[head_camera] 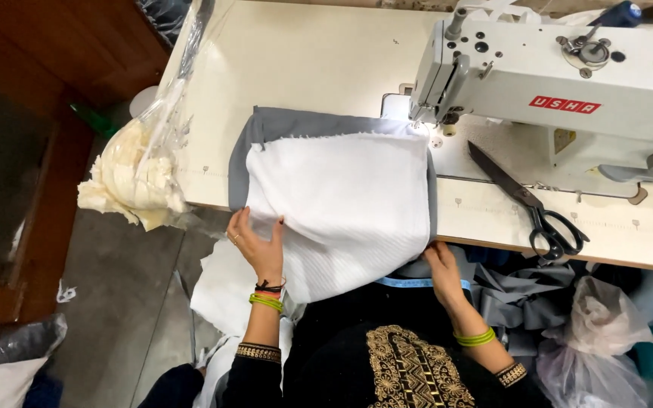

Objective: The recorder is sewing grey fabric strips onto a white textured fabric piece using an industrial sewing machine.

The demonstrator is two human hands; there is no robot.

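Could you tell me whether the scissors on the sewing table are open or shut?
Shut. The scissors lie flat on the table with both blades together in one dark point, beside the sewing machine.

Table (326, 53): cream top, wooden front edge, filling 12 to 3 o'clock.
Floor (122, 302): grey, bare concrete look, at 8 o'clock.
Wood panel (47, 45): dark reddish brown, 9 to 11 o'clock.
Light: bright and even on the table, dimmer over the floor.
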